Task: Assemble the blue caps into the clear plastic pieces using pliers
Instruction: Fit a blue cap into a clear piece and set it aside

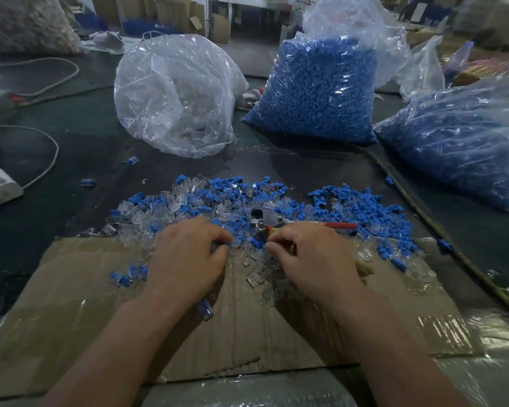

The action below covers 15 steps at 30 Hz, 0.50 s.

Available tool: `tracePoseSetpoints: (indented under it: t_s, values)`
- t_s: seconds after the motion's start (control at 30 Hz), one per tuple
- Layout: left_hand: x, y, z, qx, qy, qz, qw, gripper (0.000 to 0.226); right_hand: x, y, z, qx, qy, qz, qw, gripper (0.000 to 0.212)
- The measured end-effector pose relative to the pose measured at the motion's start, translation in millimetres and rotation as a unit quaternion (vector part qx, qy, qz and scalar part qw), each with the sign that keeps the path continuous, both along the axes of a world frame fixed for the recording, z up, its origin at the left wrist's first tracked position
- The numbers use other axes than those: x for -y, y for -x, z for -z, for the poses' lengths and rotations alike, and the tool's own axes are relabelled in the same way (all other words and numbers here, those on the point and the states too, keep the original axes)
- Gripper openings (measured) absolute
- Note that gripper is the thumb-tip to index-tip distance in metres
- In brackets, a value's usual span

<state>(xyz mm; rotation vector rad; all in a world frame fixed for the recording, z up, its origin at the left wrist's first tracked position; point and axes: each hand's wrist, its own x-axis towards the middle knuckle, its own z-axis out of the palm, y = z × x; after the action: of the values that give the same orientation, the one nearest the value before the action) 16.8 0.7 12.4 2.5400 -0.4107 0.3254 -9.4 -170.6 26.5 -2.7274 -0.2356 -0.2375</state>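
Centre frame: your left hand (pixel 188 254) fingers are pinching a cap (pixel 222 245); your right hand (pixel 312 257) is gripping the pliers (pixel 265 218). Caps and clear pieces (pixel 256 274) are lying mixed on the surface (pixel 86 148). Probably light, stiff, slick: pinch by the sides.

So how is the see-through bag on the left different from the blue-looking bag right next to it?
The left bag holds clear pieces, only a small heap low down; the middle bag is packed with blue caps. The left bag looks puffy, round and crinkled; the middle bag stands taller and stuffed. Both are clear plastic bags on the dark table.
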Motion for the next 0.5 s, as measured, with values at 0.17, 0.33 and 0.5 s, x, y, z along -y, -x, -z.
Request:
tracePoseSetpoints:
  t_s: [0.17,0.33,0.5]
  values:
    - [1.9,3.5,-2.7,-0.005,0.039,0.008,0.999,0.025,-5.3,0.2,0.8,0.011,-0.017,-0.016,1.0,0.021]
    - [1.4,8.1,-11.4,0.0,0.179,0.006,0.984,0.03,-10.1,1.2,1.7,0.03,-0.043,-0.036,0.998,0.034]
    - [3.1,14.0,-17.3,-0.052,0.256,0.078,0.962,0.043,-14.9,4.2,-1.5,0.058,-0.1,-0.079,0.99,0.03]
